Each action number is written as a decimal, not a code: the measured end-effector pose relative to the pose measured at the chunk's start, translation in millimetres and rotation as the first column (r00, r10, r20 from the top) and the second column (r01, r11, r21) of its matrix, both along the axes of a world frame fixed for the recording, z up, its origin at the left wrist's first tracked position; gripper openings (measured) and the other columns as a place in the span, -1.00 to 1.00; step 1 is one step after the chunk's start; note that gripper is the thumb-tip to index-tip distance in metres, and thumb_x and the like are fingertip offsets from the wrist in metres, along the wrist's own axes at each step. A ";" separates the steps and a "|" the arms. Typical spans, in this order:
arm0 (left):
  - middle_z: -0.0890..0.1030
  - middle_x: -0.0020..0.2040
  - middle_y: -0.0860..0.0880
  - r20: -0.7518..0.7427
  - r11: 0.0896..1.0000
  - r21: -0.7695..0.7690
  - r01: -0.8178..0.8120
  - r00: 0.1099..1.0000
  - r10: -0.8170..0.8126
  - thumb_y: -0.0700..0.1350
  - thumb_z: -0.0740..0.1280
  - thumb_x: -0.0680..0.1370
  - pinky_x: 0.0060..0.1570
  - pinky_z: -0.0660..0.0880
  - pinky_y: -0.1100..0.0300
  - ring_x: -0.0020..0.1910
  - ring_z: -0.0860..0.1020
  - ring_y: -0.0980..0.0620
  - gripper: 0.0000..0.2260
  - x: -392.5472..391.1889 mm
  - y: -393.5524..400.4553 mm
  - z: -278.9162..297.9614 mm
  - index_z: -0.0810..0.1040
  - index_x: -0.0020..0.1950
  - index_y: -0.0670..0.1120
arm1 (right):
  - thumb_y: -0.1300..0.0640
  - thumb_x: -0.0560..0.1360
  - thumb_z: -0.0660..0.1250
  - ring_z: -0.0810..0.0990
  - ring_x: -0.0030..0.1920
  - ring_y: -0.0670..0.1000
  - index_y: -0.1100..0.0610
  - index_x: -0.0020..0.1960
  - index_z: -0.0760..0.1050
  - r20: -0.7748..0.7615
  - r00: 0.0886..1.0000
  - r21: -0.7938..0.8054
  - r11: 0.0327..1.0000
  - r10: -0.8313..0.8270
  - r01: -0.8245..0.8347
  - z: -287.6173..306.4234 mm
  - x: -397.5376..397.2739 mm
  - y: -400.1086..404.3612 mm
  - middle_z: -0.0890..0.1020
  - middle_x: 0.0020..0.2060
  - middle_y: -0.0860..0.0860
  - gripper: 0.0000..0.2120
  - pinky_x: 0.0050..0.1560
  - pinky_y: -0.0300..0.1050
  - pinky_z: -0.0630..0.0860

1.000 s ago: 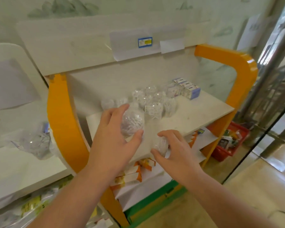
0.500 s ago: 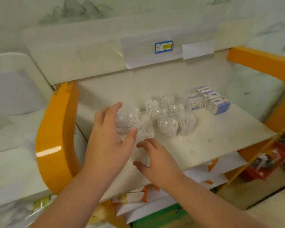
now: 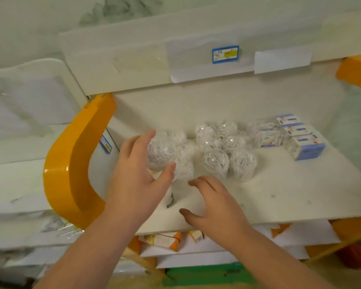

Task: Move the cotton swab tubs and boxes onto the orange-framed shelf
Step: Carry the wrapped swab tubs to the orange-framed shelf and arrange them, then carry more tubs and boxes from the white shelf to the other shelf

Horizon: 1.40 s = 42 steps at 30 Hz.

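Note:
A white shelf board (image 3: 279, 195) sits inside an orange frame (image 3: 71, 163). My left hand (image 3: 138, 180) grips a clear round cotton swab tub (image 3: 162, 153), fingers and thumb round it, at the left end of the board. Another tub (image 3: 186, 167) stands just right of it. My right hand (image 3: 215, 203) hovers over the board's front part, its fingers loosely curled and holding nothing, a little short of that tub. Several more tubs (image 3: 217, 161) cluster mid-shelf. Blue-and-white swab boxes (image 3: 304, 147) line the back right.
A blue-and-yellow price tag (image 3: 225, 54) hangs on the upper shelf's front edge. Orange-and-white cartons (image 3: 161, 240) lie on the lower shelves, above a green base (image 3: 206, 276). A neighbouring white shelf (image 3: 13, 184) stands to the left of the orange frame.
My right hand has let go of its tub on the shelf and drawn back. My left hand carried its tub forward to the left of the cluster. The view has come closer.

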<state>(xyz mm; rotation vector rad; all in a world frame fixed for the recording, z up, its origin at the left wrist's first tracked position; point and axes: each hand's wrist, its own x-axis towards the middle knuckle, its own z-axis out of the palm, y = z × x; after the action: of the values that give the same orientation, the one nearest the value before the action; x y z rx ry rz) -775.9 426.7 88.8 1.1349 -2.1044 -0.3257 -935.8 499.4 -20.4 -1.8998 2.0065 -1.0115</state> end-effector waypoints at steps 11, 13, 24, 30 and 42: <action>0.28 0.30 0.19 0.065 0.987 0.116 0.112 0.991 -0.120 0.13 0.44 0.41 0.00 0.36 0.32 0.09 0.40 0.23 -0.39 -74.6 38.0 -47.2 0.25 0.38 0.20 | -0.16 0.34 0.48 0.44 0.21 -0.06 -0.04 0.32 0.42 -0.163 0.970 -0.004 0.983 -0.182 0.184 29.8 -133.5 68.4 0.44 0.20 -0.13 -0.40 0.18 -0.18 0.42; 0.27 0.31 0.19 0.092 0.982 0.151 0.112 0.988 -0.127 0.14 0.44 0.41 -0.06 0.32 0.36 0.07 0.41 0.22 -0.40 -84.6 42.0 -59.7 0.24 0.37 0.20 | -0.15 0.35 0.48 0.45 0.23 -0.04 -0.02 0.33 0.43 -0.172 0.962 0.003 0.977 -0.212 0.215 31.1 -149.0 78.6 0.46 0.21 -0.11 -0.39 0.19 -0.19 0.40; 0.29 0.30 0.09 0.185 0.978 0.195 0.073 0.977 -0.110 0.10 0.47 0.39 -0.05 0.32 0.36 0.12 0.45 0.12 -0.37 -109.2 42.2 -90.2 0.26 0.36 0.07 | -0.16 0.39 0.45 0.40 0.25 -0.14 -0.10 0.33 0.40 -0.122 0.966 0.071 0.969 -0.228 0.238 27.7 -179.6 103.2 0.45 0.23 -0.21 -0.45 0.17 -0.28 0.31; 0.25 0.38 0.12 0.226 0.988 0.149 0.033 0.972 -0.067 0.30 0.38 0.38 0.10 0.31 0.30 0.30 0.34 0.13 -0.25 -94.8 47.1 -83.8 0.15 0.45 0.09 | -0.14 0.39 0.45 0.44 0.21 -0.13 -0.09 0.32 0.42 -0.128 0.974 0.043 0.980 -0.188 0.195 37.0 -173.6 94.7 0.47 0.20 -0.20 -0.46 0.14 -0.28 0.33; 0.25 0.29 0.28 0.160 0.982 -0.101 -0.161 0.971 0.175 0.25 0.28 0.45 0.17 0.29 0.29 0.27 0.29 0.27 -0.43 -0.5 74.6 6.0 0.22 0.41 0.16 | -0.11 0.41 0.43 0.46 0.20 -0.09 -0.07 0.28 0.46 -0.057 0.995 -0.140 0.986 0.079 -0.086 86.6 -81.3 22.7 0.47 0.16 -0.19 -0.54 0.16 -0.24 0.35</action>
<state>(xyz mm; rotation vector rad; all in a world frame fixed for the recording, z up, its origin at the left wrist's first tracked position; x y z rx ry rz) -776.4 501.2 94.8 1.3176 -2.1259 -0.0581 -1017.1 522.1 66.2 -2.0829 1.9115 -1.1225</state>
